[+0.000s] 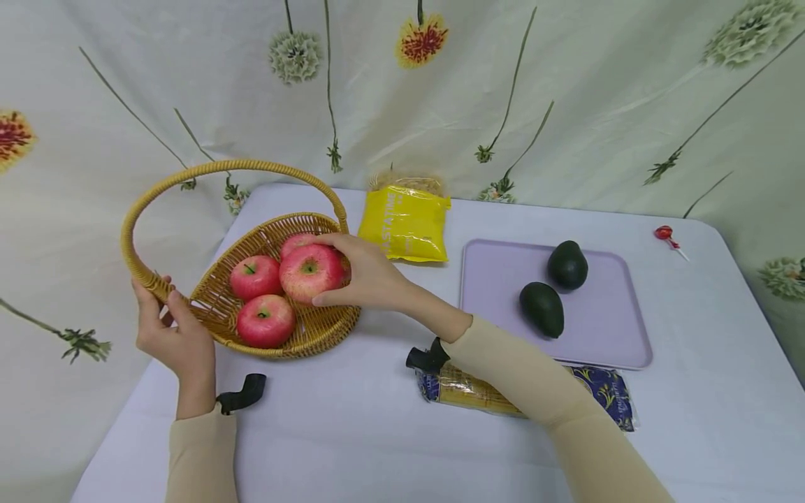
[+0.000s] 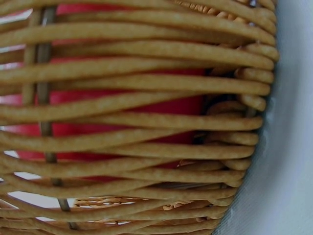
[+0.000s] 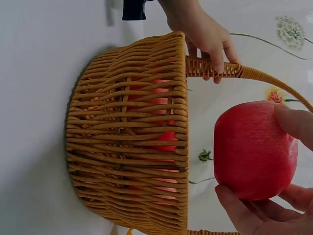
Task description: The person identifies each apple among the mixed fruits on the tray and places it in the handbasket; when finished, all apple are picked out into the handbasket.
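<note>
My right hand (image 1: 367,272) grips a red apple (image 1: 309,271) between thumb and fingers, over the right side of a wicker basket (image 1: 327,335). In the right wrist view that apple (image 3: 254,149) is clear above the basket's rim. Several other red apples (image 1: 266,321) sit inside the basket. My left hand (image 1: 179,335) holds the base of the tall arched handle (image 1: 233,165) at the basket's left side, thumb and fingers around it. The left wrist view is filled by the basket's woven wall (image 2: 137,127), with red apple showing through the gaps.
A yellow pasta packet (image 1: 405,223) lies behind the basket. To the right, a lilac tray (image 1: 604,328) bears two avocados (image 1: 542,309). A spaghetti packet (image 1: 472,391) lies under my right forearm, and a red lollipop (image 1: 664,233) is at the far right.
</note>
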The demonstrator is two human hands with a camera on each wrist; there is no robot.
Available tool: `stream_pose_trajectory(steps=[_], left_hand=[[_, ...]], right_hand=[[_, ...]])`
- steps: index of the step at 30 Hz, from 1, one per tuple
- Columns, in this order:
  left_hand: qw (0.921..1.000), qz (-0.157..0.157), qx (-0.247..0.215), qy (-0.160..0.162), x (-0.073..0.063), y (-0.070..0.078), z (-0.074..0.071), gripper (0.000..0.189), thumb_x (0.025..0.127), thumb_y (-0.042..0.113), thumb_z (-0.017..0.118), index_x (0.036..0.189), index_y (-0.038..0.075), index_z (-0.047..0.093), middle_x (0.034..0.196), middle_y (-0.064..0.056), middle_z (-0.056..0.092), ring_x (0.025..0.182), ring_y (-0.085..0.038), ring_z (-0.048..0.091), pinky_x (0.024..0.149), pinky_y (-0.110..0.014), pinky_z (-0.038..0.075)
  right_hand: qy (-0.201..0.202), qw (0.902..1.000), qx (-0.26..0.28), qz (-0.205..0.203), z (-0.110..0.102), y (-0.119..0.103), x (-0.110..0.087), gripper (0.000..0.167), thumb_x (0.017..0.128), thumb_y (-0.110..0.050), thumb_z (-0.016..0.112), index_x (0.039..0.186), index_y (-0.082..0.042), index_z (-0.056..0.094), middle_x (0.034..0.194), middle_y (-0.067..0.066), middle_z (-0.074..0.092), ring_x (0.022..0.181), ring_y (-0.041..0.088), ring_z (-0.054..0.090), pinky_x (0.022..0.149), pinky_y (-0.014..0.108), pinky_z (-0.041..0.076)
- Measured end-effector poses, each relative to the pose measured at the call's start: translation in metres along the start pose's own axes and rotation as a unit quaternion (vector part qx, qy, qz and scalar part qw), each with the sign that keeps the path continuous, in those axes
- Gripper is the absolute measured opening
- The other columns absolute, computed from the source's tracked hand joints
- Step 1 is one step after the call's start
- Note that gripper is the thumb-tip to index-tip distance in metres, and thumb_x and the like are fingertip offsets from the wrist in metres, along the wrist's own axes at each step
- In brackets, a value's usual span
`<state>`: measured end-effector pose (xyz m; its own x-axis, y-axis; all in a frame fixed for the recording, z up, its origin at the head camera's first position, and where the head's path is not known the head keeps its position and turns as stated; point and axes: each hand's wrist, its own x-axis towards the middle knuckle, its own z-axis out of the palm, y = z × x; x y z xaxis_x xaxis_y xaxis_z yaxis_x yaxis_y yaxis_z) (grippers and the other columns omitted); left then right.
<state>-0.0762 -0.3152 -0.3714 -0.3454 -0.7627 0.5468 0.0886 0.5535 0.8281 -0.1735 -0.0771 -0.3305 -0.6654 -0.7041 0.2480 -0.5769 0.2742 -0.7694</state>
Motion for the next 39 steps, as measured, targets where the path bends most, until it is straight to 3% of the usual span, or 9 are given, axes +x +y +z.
stream_pose_trajectory(steps=[2, 9, 16, 19, 25, 33, 39], left_hand=[[1.0, -0.001, 0.001, -0.001, 0.0, 0.0, 0.0, 0.04, 0.1, 0.011, 0.048, 0.139, 0.017, 0.054, 0.11, 0.01, 0.066, 0.103, 0.001, 0.058, 0.084, -0.013, 0.048], [1.0, 0.001, 0.004, -0.001, 0.0, 0.0, 0.0, 0.041, 0.1, 0.011, 0.048, 0.14, 0.016, 0.052, 0.116, -0.003, 0.069, 0.104, 0.001, 0.059, 0.085, -0.013, 0.048], [0.9997, 0.022, 0.008, -0.005, 0.007, -0.03, 0.0, 0.041, 0.1, 0.013, 0.05, 0.141, 0.019, 0.052, 0.115, -0.004, 0.069, 0.103, -0.001, 0.06, 0.082, -0.012, 0.048], [0.9996, 0.028, 0.003, -0.009, 0.009, -0.036, -0.001, 0.041, 0.1, 0.016, 0.05, 0.141, 0.022, 0.052, 0.115, -0.002, 0.069, 0.104, -0.004, 0.061, 0.081, -0.012, 0.048], [0.9997, 0.021, -0.011, -0.005, 0.009, -0.036, 0.001, 0.039, 0.1, 0.016, 0.051, 0.138, 0.026, 0.054, 0.115, -0.004, 0.07, 0.104, -0.008, 0.062, 0.08, -0.012, 0.048], [0.9998, 0.018, -0.01, -0.006, 0.009, -0.034, 0.001, 0.039, 0.1, 0.016, 0.051, 0.138, 0.024, 0.055, 0.114, -0.001, 0.069, 0.104, -0.005, 0.061, 0.081, -0.013, 0.049], [0.9997, 0.019, -0.014, -0.003, 0.009, -0.034, 0.0, 0.04, 0.099, 0.016, 0.051, 0.138, 0.023, 0.054, 0.116, -0.006, 0.07, 0.104, -0.007, 0.062, 0.082, -0.012, 0.049]], right_hand=[[-0.008, 0.9999, -0.007, 0.004, 0.006, 0.003, 0.006, 0.081, 0.074, -0.034, 0.085, 0.143, -0.015, 0.047, 0.139, 0.002, 0.055, 0.124, 0.014, 0.052, 0.101, 0.026, 0.045], [-0.027, 0.9986, -0.04, 0.019, 0.02, 0.01, 0.018, 0.085, 0.075, -0.032, 0.083, 0.147, -0.012, 0.043, 0.139, 0.006, 0.055, 0.124, 0.019, 0.052, 0.101, 0.029, 0.044], [-0.038, 0.9963, -0.073, 0.025, 0.03, 0.018, 0.024, 0.086, 0.076, -0.032, 0.083, 0.147, -0.007, 0.041, 0.141, 0.007, 0.053, 0.127, 0.02, 0.05, 0.105, 0.028, 0.041], [-0.042, 0.9949, -0.087, 0.029, 0.034, 0.019, 0.026, 0.086, 0.076, -0.033, 0.082, 0.146, -0.006, 0.041, 0.141, 0.007, 0.054, 0.127, 0.021, 0.05, 0.106, 0.029, 0.041], [-0.067, 0.9871, -0.14, 0.04, 0.04, 0.018, 0.031, 0.083, 0.077, -0.038, 0.081, 0.143, -0.005, 0.043, 0.135, 0.007, 0.057, 0.122, 0.02, 0.052, 0.103, 0.03, 0.043], [-0.081, 0.98, -0.178, 0.037, 0.045, 0.016, 0.033, 0.065, 0.076, -0.04, 0.081, 0.123, -0.007, 0.052, 0.118, 0.002, 0.059, 0.106, 0.016, 0.056, 0.094, 0.026, 0.046], [-0.099, 0.9725, -0.203, 0.056, 0.047, 0.014, 0.035, 0.072, 0.077, -0.041, 0.081, 0.13, -0.003, 0.049, 0.122, 0.006, 0.06, 0.109, 0.019, 0.059, 0.095, 0.029, 0.048]])
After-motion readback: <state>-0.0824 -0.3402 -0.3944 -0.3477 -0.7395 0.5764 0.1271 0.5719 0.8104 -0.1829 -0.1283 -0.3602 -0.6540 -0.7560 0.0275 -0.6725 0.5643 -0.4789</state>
